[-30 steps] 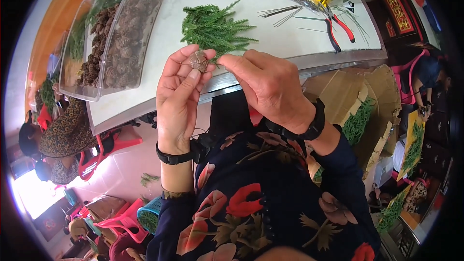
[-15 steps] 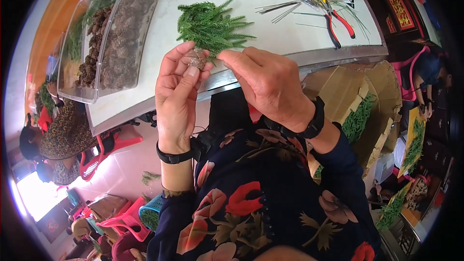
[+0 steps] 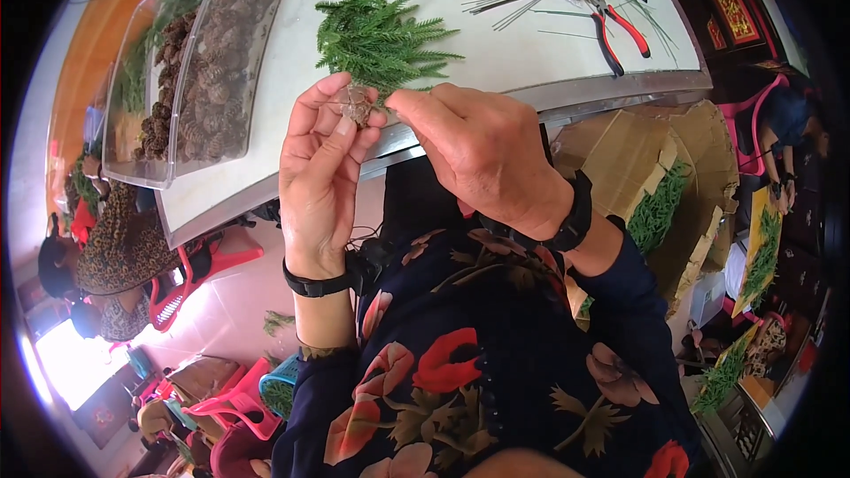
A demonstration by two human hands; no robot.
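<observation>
Small pine cone [image 3: 357,106] pinched in left hand [image 3: 320,179] fingertips, raised above table [image 3: 292,53] edge, near green sprigs [image 3: 382,35]. Right hand [image 3: 482,152] closed, pinching at cone; whatever it grips too fine to tell. Best kept steady, turned gently.

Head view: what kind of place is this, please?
Probably a craft workshop for making greenery decorations. A white worktable carries a clear plastic bin of brown pine cones, a pile of green fern-like sprigs, and red-handled pliers beside thin metal wires.
</observation>
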